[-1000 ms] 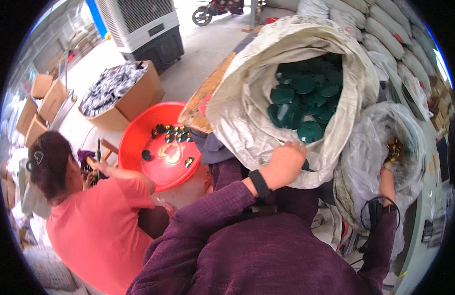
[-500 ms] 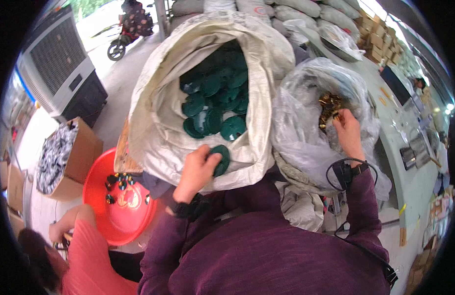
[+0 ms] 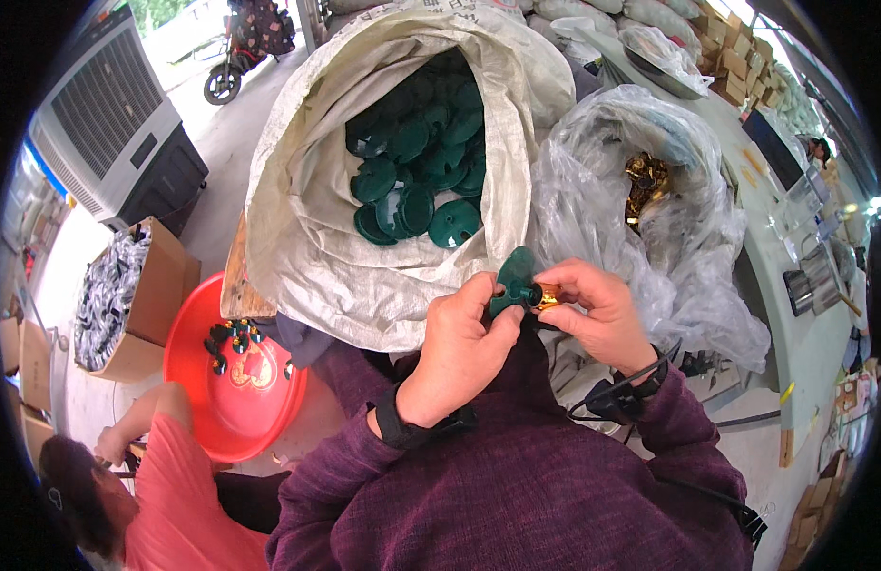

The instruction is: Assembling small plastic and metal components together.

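Observation:
My left hand [image 3: 467, 335] pinches a dark green plastic disc [image 3: 517, 270] by its rim, tilted up on edge. Against the dark stub at the disc's middle, my right hand [image 3: 600, 309] holds a shiny gold cap [image 3: 549, 295] between thumb and fingers. Both meet above my lap, just in front of a big white woven sack [image 3: 312, 303]. Inside that sack lie several more green discs [image 3: 414, 209]. To the right, a clear plastic bag [image 3: 593, 190] stands open with several gold caps [image 3: 647, 181] in it.
A red basin [image 3: 233, 428] with several small dark-and-gold pieces sits at lower left, beside a person in a pink shirt [image 3: 188, 485]. Behind it are a carton of grey parts [image 3: 160, 324] and an air cooler [image 3: 107, 114]. A long pale table [image 3: 745, 257] runs along the right.
My right hand has come out of the plastic bag with a gold cap and moved left. My left hand has moved right with the green disc, and the two parts now meet.

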Tool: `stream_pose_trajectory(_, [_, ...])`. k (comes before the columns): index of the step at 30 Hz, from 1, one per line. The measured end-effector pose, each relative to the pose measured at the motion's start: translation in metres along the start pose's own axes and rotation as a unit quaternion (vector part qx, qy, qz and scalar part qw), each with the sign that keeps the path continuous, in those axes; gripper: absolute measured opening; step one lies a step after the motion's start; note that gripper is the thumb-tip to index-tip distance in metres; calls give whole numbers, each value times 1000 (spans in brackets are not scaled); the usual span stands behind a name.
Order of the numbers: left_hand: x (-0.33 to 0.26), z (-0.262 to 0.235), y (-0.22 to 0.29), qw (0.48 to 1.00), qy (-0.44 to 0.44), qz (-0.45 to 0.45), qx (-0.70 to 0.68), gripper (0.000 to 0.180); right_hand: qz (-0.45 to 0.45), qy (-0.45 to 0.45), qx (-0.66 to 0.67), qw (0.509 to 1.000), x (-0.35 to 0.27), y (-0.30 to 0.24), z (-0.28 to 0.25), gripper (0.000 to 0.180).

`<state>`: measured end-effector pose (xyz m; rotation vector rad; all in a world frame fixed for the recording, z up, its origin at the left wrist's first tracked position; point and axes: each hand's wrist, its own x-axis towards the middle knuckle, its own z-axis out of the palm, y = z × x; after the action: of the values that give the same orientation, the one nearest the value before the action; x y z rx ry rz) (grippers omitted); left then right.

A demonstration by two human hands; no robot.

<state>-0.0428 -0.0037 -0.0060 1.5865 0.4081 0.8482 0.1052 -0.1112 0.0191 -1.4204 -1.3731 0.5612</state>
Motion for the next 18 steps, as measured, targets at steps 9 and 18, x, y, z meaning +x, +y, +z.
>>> stream_pose_trajectory(9, [-6,-1,-2,955,13,185,232,18,-103,-27,-201,974,6,-3,5,24])
stream_pose_trajectory(18, [-8,-13,3,898,-59,299,319,30,192,-96,238,947,9,1,11,17])
